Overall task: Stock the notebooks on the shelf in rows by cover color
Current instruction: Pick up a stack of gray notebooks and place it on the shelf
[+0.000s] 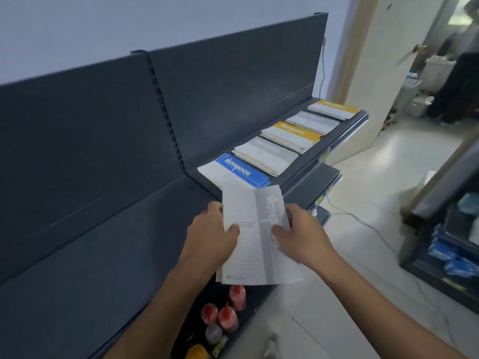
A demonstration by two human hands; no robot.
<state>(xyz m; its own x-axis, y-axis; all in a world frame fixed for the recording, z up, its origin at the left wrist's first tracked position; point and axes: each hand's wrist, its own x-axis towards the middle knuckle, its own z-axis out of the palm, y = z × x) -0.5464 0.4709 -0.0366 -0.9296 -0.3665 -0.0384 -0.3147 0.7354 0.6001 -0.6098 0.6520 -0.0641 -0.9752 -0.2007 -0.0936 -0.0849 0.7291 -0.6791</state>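
Dark metal shelf [305,174] already carries five stacks: blue stack [233,172], two grey, two yellow. Both grips are closed on grey notebooks [256,242] above the shelf edge, left hand [210,237] and right hand [300,234]. I judge stocking about half done.

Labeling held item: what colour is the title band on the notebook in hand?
Grey band on a white cover, notebook held in both hands; head view.

The blue notebook [243,171] on the shelf [305,174] reads "NOTEBOOK" in white along its band. The grey notebook [255,239] held over the shelf edge carries the same word down its grey strip, partly covered. Lettering on the yellow notebooks [298,132] is too blurred to read.
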